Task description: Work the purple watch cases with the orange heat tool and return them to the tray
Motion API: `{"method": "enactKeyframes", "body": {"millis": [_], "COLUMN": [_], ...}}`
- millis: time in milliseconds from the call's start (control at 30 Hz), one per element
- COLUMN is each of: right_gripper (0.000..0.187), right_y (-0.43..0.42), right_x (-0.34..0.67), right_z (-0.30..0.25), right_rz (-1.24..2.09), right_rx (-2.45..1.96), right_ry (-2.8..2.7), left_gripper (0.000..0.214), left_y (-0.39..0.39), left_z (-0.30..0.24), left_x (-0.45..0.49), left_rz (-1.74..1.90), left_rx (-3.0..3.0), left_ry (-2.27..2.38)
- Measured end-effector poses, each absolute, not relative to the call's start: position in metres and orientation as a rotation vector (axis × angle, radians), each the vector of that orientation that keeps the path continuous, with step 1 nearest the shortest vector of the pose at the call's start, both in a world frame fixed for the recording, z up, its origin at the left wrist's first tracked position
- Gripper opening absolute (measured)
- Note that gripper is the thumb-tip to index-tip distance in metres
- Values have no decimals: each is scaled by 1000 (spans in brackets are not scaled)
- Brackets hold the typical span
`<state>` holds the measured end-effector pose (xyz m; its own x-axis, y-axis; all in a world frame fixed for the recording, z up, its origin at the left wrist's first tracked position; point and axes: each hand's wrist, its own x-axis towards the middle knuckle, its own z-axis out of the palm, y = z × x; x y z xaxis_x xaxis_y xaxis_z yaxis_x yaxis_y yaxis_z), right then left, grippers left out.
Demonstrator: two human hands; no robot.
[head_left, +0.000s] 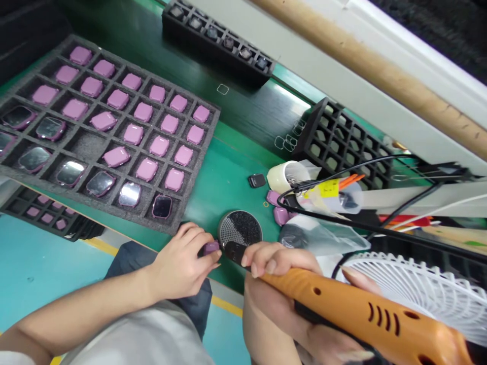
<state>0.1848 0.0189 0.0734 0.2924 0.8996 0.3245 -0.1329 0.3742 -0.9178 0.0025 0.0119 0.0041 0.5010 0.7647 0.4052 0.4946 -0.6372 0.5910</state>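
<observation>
My left hand (pixel 186 261) pinches a small purple watch case (pixel 211 247) at the table's near edge. In my right hand (pixel 289 274) is an orange electric screwdriver (pixel 342 299), its black nose pointing left toward the watch case. Whether its tip touches the case cannot be made out. Just beyond the nose lies a round disc (pixel 240 230) with a dotted, partly dark face. To the left, a grey foam tray (pixel 87 145) holds many purple watch cases, most with a plain purple side up and the nearer ones with dark glass up. One compartment there is bare.
A black tray (pixel 243 76) with watch parts stands at the back, and another black compartment tray (pixel 304 144) to the right. A dark watch case (pixel 256 180), a cream cup (pixel 279 177), a black cable (pixel 342 215) and a white fan guard (pixel 414 284) are on the right.
</observation>
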Motion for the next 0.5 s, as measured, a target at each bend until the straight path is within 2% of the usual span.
{"method": "enactKeyframes", "body": {"millis": [200,500], "right_gripper": [60,55], "right_y": [19,18], "right_x": [185,187], "right_z": [69,71], "right_rz": [814,803], "right_rx": [-873,-871], "right_ry": [-1053,-1077], "left_gripper": [18,19], "left_y": [12,13], "left_z": [4,4], "left_x": [3,3], "left_rz": [931,945], "left_rx": [2347,2337], "left_ry": [1039,1037]}}
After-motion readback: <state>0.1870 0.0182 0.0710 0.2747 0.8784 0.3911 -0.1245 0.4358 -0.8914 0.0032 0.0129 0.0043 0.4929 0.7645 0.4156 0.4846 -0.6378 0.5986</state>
